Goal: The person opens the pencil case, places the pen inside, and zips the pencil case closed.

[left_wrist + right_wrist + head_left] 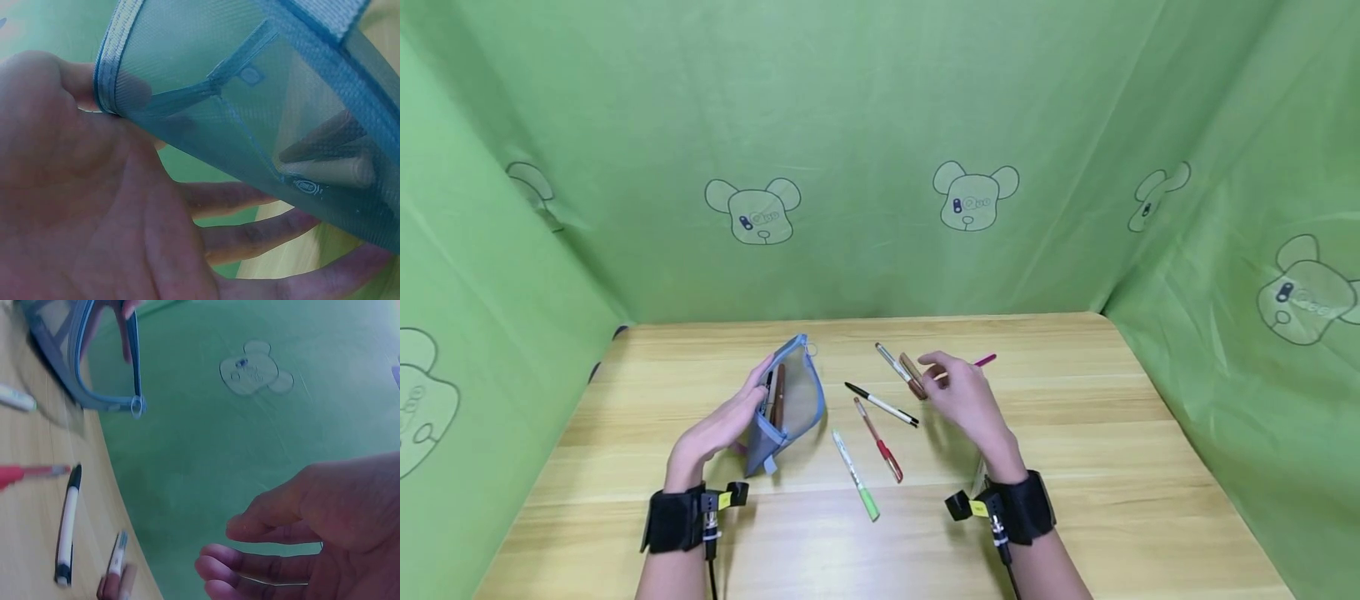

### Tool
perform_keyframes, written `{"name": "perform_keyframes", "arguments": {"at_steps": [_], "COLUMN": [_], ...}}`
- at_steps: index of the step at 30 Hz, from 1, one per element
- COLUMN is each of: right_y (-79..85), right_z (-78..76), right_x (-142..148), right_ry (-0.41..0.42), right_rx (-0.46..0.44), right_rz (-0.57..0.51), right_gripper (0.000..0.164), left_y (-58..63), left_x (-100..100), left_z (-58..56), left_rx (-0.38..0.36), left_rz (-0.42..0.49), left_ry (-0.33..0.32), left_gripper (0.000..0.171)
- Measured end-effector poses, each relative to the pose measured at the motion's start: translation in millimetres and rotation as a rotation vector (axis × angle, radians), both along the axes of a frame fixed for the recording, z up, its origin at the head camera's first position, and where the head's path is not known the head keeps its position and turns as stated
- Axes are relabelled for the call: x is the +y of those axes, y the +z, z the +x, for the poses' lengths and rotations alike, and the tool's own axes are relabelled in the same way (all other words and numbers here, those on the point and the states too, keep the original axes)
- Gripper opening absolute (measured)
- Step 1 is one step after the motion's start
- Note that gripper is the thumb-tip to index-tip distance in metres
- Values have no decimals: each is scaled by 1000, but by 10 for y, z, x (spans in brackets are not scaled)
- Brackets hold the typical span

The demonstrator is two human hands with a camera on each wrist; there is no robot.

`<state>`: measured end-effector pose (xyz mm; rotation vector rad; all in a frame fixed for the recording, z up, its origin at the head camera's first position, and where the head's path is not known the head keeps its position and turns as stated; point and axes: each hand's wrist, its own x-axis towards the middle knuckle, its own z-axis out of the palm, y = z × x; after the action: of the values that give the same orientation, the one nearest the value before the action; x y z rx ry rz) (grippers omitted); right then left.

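Head view: a pale wooden table (pixel 1112 450) before a green cloth backdrop (pixel 865 100) printed with bear-head outlines. On the left part of the table, a blue mesh zip pouch (pixel 810 396), tilted, mouth gaping, with a dark brown pen (pixel 779 396) and a slim black pen (pixel 768 393) inside. At its left side, the left hand (pixel 726 425), gripping the pouch edge between thumb and fingers. In the middle, well spread, a green-and-white marker (pixel 855 475), a red pen (pixel 880 442) and a black-and-white pen (pixel 880 404). Farther back, side by side, a brown-ended white pen (pixel 891 360) and a tan pen (pixel 910 365). Just beside these, the right hand (pixel 966 398), fingers bent but released; partly behind it, a magenta pen (pixel 986 360). Black wristbands on both wrists.

Left wrist view: palm at left, thumb tip behind the mesh at the pouch rim, other fingers stretched along the lower edge. Through the mesh, dim pen-like shapes.

Right wrist view: right hand at lower right, fingers loosely curved, with a gap below the thumb. Pouch at upper left, pens on the table along the left.
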<state>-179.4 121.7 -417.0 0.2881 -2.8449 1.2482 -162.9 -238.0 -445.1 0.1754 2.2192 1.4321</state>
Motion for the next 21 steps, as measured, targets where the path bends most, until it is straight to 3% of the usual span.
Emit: {"name": "perform_keyframes", "arguments": {"at_steps": [6, 11, 16, 21], "right_y": [-98, -147, -146, -164], "right_z": [48, 115, 141, 205], "right_x": [256, 398, 487, 578], "right_ry": [-75, -136, -168, -140], "right_rx": [26, -3, -107, -250], "right_rz": [87, 207, 311, 385], "right_gripper": [34, 34, 34, 38], "left_y": [15, 47, 70, 65], "left_x": [7, -30, -68, -78], "left_z": [18, 37, 59, 82], "left_rx": [-1, 4, 3, -14], "left_rz": [13, 2, 4, 1], "left_ry": [-3, -13, -7, -4], "left_gripper": [62, 61, 61, 62]}}
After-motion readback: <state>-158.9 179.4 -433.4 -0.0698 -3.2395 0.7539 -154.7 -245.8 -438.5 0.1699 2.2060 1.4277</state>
